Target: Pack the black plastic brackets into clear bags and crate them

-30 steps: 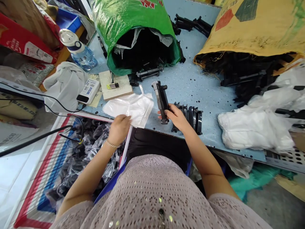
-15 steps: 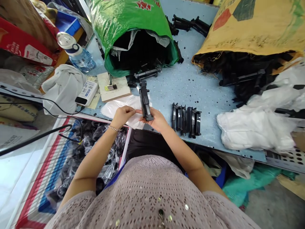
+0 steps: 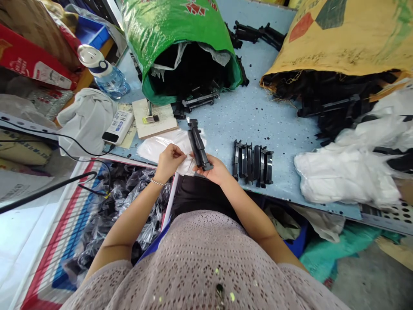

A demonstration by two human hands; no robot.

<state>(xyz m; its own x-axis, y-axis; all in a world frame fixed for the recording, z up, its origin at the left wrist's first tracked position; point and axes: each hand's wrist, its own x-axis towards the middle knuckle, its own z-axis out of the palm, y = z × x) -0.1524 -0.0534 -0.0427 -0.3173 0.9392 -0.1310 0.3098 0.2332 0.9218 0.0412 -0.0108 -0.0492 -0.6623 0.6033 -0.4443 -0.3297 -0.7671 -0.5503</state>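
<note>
A long black plastic part (image 3: 198, 145) is gripped in my right hand (image 3: 217, 170), its far end tilted up and away from me. My left hand (image 3: 170, 162), with a beaded bracelet at the wrist, pinches the edge of a thin white plastic bag (image 3: 155, 145) just left of the part. More of these thin bags lie flat on the table under both hands. To the right, several similar black parts (image 3: 252, 163) stand side by side in a row near the table's front edge.
Black parts spill from a green sack (image 3: 180, 21) and a yellow sack (image 3: 364, 38) at the back. White plastic bags (image 3: 345, 174) lie at right. A bottle (image 3: 111, 79), white device (image 3: 118, 126) and small board (image 3: 156, 125) sit left. Below stands a basket (image 3: 61, 224) of bagged parts.
My right hand has drawn the black part slightly down and toward me, tilting it. My left hand has come a little closer and now pulls up the bag's edge.
</note>
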